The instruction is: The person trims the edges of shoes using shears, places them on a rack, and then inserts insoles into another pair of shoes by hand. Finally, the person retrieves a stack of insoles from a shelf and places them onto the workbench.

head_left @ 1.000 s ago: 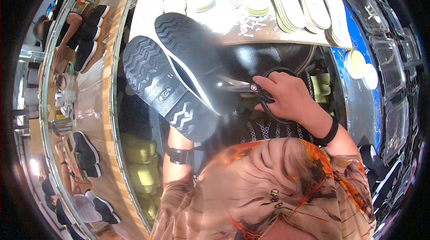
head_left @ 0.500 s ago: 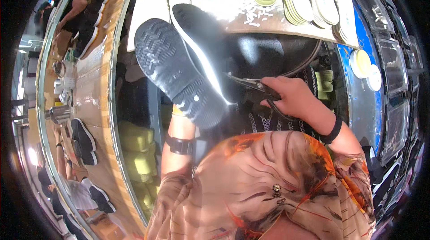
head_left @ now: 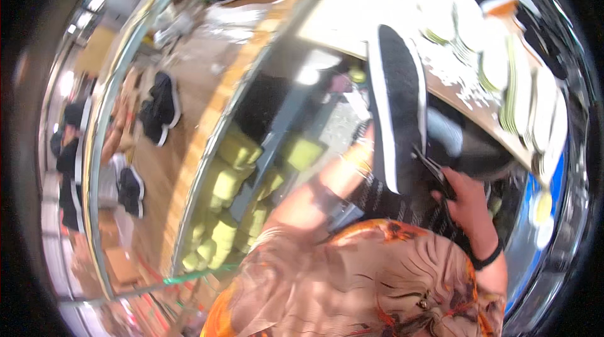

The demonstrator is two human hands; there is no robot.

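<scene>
A black shoe (head_left: 402,98) with white edging stands nearly upright in front of me, toe end toward the worktable. My left hand (head_left: 366,134) holds it from behind; the shoe hides most of that hand's fingers. In my right hand (head_left: 464,197) is a pair of dark-handled scissors (head_left: 434,170), blades pointing up and left. Their tips are close to the shoe's lower right side, and motion blur hides whether they touch it.
Insole stacks (head_left: 511,92) and scattered small white pieces (head_left: 459,76) lie on the worktable (head_left: 340,7). To the left runs a wood-edged conveyor (head_left: 201,110) carrying black shoes (head_left: 160,107). Yellow-green blocks (head_left: 220,230) are piled below it. A round yellow container (head_left: 540,207) stands at right.
The view has swung left, showing more of the conveyor. The shoe has turned from its patterned sole to a more upright, edge-on position. The scissors stay in my right hand, close to it.
</scene>
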